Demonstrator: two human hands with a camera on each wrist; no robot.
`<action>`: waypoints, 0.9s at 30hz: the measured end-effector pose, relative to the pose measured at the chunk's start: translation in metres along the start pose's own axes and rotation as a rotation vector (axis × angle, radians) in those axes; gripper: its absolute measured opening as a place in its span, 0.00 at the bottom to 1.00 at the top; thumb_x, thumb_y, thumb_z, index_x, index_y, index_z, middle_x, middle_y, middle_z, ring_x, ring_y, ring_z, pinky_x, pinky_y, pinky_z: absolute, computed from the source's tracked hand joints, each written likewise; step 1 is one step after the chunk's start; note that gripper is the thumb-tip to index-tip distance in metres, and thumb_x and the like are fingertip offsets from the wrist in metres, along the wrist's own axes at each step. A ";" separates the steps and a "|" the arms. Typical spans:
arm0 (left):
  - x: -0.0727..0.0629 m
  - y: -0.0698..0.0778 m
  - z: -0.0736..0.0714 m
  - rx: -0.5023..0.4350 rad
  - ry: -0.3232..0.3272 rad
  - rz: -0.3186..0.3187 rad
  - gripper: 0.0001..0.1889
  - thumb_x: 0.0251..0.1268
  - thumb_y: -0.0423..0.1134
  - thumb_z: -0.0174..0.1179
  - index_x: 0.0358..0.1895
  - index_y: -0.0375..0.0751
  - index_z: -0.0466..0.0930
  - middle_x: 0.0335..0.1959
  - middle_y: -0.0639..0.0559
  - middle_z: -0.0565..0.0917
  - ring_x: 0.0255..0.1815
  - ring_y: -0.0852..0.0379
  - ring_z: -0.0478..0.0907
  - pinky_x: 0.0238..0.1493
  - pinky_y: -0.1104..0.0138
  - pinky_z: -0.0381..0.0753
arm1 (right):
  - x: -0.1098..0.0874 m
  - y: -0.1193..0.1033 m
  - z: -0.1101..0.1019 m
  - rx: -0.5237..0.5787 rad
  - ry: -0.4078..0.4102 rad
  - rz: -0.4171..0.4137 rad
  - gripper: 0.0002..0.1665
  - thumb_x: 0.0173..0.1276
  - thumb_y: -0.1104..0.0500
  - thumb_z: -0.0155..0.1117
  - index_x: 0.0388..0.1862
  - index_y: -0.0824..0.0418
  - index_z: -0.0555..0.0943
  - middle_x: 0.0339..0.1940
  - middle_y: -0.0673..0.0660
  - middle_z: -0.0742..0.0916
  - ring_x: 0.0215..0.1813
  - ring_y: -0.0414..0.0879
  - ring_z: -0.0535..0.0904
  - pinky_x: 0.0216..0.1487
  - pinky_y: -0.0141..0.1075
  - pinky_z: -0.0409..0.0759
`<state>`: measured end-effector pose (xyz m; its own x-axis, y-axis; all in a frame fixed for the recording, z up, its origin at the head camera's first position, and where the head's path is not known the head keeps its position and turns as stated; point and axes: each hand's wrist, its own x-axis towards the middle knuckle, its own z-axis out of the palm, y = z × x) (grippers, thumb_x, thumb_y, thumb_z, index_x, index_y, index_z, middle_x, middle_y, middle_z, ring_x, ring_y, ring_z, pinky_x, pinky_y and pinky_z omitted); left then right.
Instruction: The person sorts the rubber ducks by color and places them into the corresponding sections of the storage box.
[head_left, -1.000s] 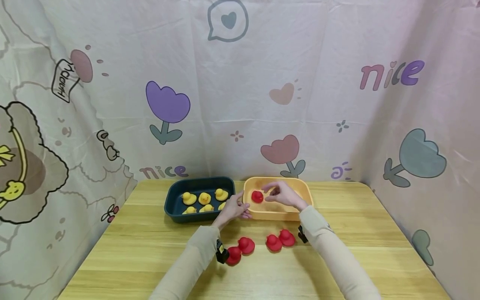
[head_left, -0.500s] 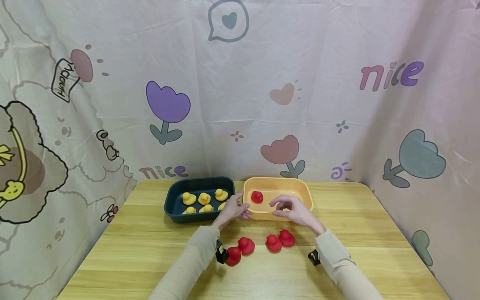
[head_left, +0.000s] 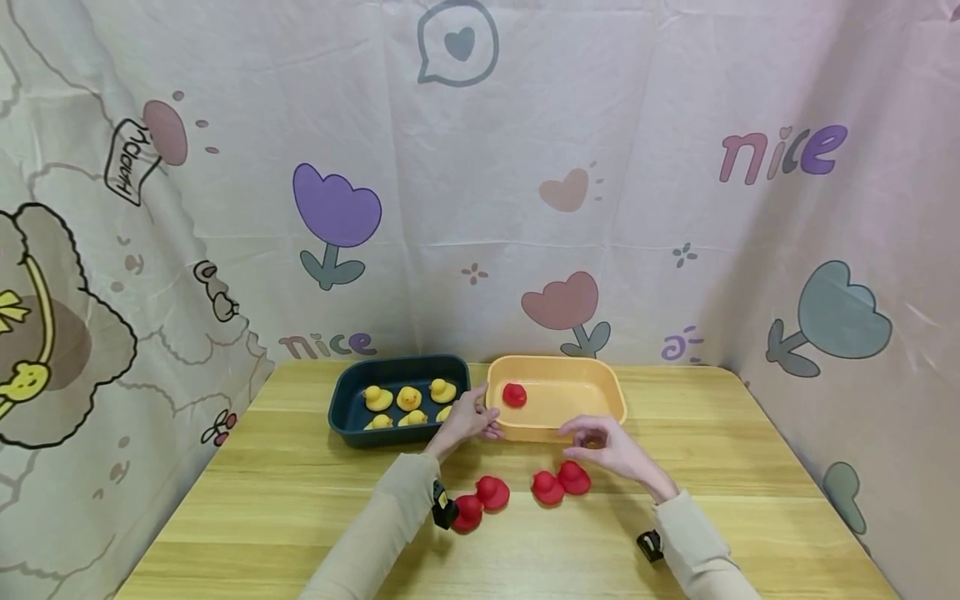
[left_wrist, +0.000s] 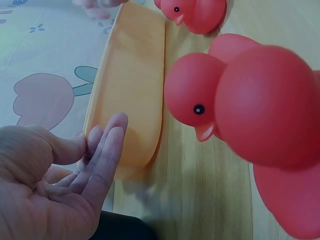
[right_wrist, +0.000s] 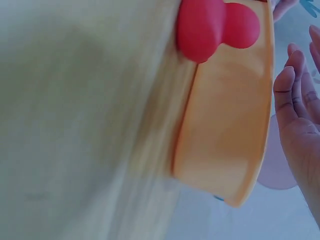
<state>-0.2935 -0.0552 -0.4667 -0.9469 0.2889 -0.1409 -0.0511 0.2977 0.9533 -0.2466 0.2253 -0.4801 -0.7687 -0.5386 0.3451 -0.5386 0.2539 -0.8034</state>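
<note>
My left hand (head_left: 480, 417) rests with straight fingers (left_wrist: 107, 150) against the left front corner of the orange bin (head_left: 611, 398), whose wall (left_wrist: 132, 85) fills the left wrist view. One red duck (head_left: 513, 394) lies inside the bin. My right hand (head_left: 592, 440) hovers with relaxed fingers and holds nothing. It is just in front of the bin and above two red ducks (head_left: 573, 477) (head_left: 547, 487) on the table. Two more red ducks (head_left: 492, 492) (head_left: 467, 511) lie by my left wrist, one looming large (left_wrist: 250, 105). The right wrist view shows my palm (right_wrist: 300, 115), the bin (right_wrist: 225, 135) and a red duck (right_wrist: 215, 30).
A dark blue bin (head_left: 343, 415) with several yellow ducks (head_left: 408, 397) stands left of the orange bin, touching it. A patterned cloth (head_left: 480, 208) walls the wooden table (head_left: 262, 500) at the back and on both sides.
My right hand has drawn back out of the orange bin toward me and now hangs over the two red ducks on the table. The left hand and all ducks stay put.
</note>
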 end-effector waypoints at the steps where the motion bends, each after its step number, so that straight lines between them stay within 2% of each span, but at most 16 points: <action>1: 0.000 0.000 0.000 -0.002 -0.001 -0.001 0.35 0.75 0.29 0.54 0.80 0.32 0.48 0.35 0.32 0.84 0.36 0.38 0.89 0.45 0.49 0.88 | -0.002 0.001 -0.001 -0.007 0.000 0.003 0.16 0.63 0.68 0.71 0.49 0.75 0.82 0.34 0.68 0.85 0.33 0.33 0.76 0.35 0.26 0.80; 8: 0.001 0.000 -0.001 0.008 0.002 -0.003 0.36 0.75 0.28 0.53 0.80 0.33 0.48 0.33 0.34 0.85 0.36 0.40 0.90 0.46 0.51 0.88 | -0.014 0.005 -0.004 -0.029 -0.026 0.061 0.18 0.63 0.66 0.71 0.51 0.74 0.82 0.34 0.67 0.85 0.34 0.34 0.75 0.35 0.26 0.79; 16: 0.002 0.000 -0.001 0.006 0.002 -0.013 0.36 0.75 0.29 0.54 0.80 0.33 0.48 0.33 0.36 0.84 0.35 0.43 0.90 0.44 0.56 0.90 | -0.017 0.013 -0.006 -0.025 -0.044 0.086 0.19 0.63 0.66 0.71 0.51 0.74 0.82 0.34 0.68 0.85 0.34 0.34 0.76 0.35 0.26 0.79; 22: 0.001 -0.001 -0.001 0.007 0.001 -0.010 0.36 0.75 0.29 0.54 0.80 0.33 0.48 0.33 0.36 0.84 0.36 0.42 0.90 0.46 0.54 0.89 | -0.016 0.014 -0.007 0.000 -0.108 0.105 0.21 0.64 0.64 0.71 0.53 0.75 0.81 0.31 0.65 0.84 0.33 0.35 0.76 0.33 0.27 0.79; 27: 0.002 -0.002 -0.001 0.004 -0.001 -0.006 0.36 0.75 0.28 0.54 0.80 0.33 0.47 0.33 0.35 0.85 0.36 0.42 0.90 0.46 0.53 0.89 | -0.016 0.016 -0.005 -0.012 -0.125 0.134 0.23 0.63 0.63 0.72 0.54 0.73 0.82 0.32 0.65 0.84 0.31 0.34 0.74 0.32 0.26 0.76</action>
<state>-0.2955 -0.0558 -0.4685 -0.9464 0.2876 -0.1469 -0.0554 0.3034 0.9512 -0.2447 0.2421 -0.4958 -0.7855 -0.5945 0.1721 -0.4390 0.3391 -0.8321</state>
